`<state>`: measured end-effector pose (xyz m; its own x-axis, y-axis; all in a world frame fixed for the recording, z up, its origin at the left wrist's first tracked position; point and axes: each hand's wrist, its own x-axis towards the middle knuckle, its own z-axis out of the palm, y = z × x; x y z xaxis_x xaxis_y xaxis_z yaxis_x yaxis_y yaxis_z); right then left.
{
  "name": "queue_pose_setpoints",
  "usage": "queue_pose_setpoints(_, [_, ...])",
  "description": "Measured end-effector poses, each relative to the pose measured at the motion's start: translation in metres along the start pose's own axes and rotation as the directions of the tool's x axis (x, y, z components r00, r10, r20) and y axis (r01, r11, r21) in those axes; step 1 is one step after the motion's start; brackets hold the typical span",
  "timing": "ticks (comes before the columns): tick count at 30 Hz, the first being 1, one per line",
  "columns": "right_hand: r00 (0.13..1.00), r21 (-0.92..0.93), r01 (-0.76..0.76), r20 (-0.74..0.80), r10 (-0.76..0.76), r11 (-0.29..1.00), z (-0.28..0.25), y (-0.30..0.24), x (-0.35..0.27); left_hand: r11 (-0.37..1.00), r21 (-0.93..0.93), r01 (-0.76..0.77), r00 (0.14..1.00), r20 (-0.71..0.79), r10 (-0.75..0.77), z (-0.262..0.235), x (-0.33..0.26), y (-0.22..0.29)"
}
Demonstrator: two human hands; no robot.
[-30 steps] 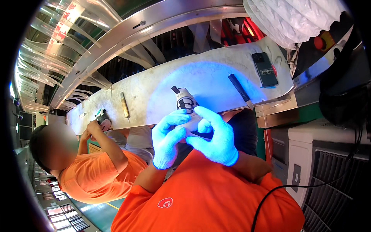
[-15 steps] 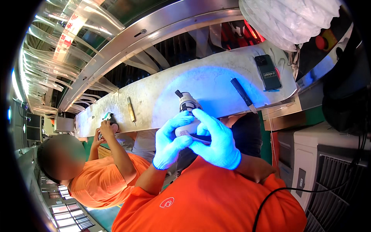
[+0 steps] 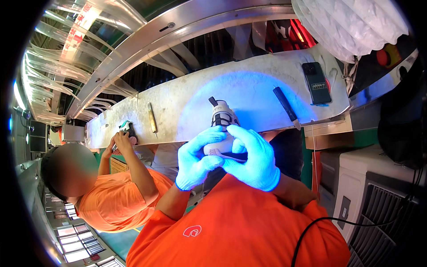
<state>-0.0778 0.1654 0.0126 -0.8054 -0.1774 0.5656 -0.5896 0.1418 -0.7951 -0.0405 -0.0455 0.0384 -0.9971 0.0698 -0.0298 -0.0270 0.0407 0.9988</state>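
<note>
A light-coloured shoe (image 3: 221,118) with dark straps or laces and a dark pull tab is held between my two gloved hands, just off the near edge of the workbench. My left hand (image 3: 198,155) wraps round its left side, fingers bent over the upper. On the other side, my right hand (image 3: 251,155) grips the shoe's right side, with its index finger lying along the upper near the laces. Both gloves look bright blue under the blue light. Part of the shoe's near end is hidden by my fingers and thumbs.
On the workbench (image 3: 171,107) lie a dark-handled tool (image 3: 284,104), a black phone (image 3: 317,83) and a yellow-handled pointed tool (image 3: 152,118). At left, a co-worker in orange (image 3: 120,191) handles another shoe (image 3: 127,128). A metal conveyor frame with clear strips (image 3: 147,40) runs behind.
The shoe and my hands stay together in nearly the same hold, the shoe slightly turned. The whole view has shifted a little.
</note>
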Motion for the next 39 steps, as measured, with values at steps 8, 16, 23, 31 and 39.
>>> queue_pose_setpoints(8, [0.998, 0.059, 0.017, 0.06, -0.02, 0.998, 0.008, 0.013, 0.005, 1.0, -0.009, -0.024, 1.0, -0.002, 0.024, -0.011, -0.004, -0.005])
queue_pose_setpoints(16, [0.995, 0.092, 0.045, 0.089, -0.053, 0.995, 0.019, 0.014, 0.009, 0.999, 0.023, -0.049, 0.999, 0.014, 0.049, -0.019, -0.003, -0.001])
queue_pose_setpoints(23, [0.998, 0.104, -0.008, 0.063, 0.002, 0.995, 0.031, 0.019, 0.005, 0.995, -0.093, 0.029, 0.998, -0.057, -0.034, -0.025, 0.001, -0.004])
queue_pose_setpoints(31, [0.952, 0.171, -0.306, 0.052, 0.302, 0.937, 0.034, 0.033, -0.045, 0.995, -0.098, -0.017, 0.992, -0.123, 0.005, -0.03, 0.003, -0.007])
queue_pose_setpoints(39, [0.996, 0.162, 0.063, -0.071, -0.052, 0.985, 0.033, 0.028, -0.032, 0.998, -0.056, -0.008, 0.994, -0.11, 0.001, -0.032, 0.006, -0.007])
